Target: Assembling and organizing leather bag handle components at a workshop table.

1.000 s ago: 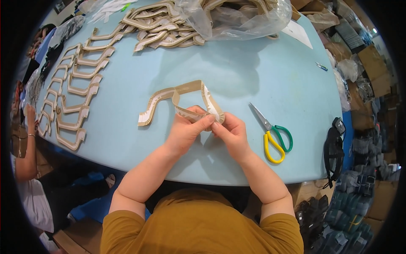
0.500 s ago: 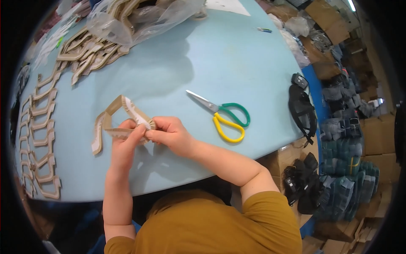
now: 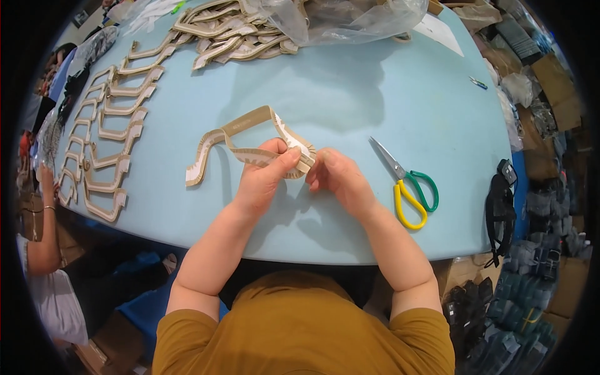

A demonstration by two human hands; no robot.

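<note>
A bent beige fabric strip [image 3: 248,121] with a white, notched inner band is held above the table in front of me. My left hand [image 3: 261,177] pinches it between thumb and fingers, close to where two parts of the strip lie together. At that folded end, my right hand [image 3: 340,178] has its curled fingertips against the strip's edge; how firmly they grip is partly hidden. One long arm of the strip hangs out to the left of my left hand. Scissors [image 3: 400,172] with one green and one yellow handle lie on the table beyond my right hand.
Similar beige strips [image 3: 115,134] lie in rows along the table's left side. A heap of them [image 3: 240,34] sits at the back beside a clear plastic bag [image 3: 350,22]. Black straps [image 3: 500,209] rest at the right edge. Another person's arm [image 3: 47,231] shows at far left.
The whole view has swung left, so the table's contents sit farther right. My right hand has drawn back slightly to the strip's end; my left hand still pinches it.
</note>
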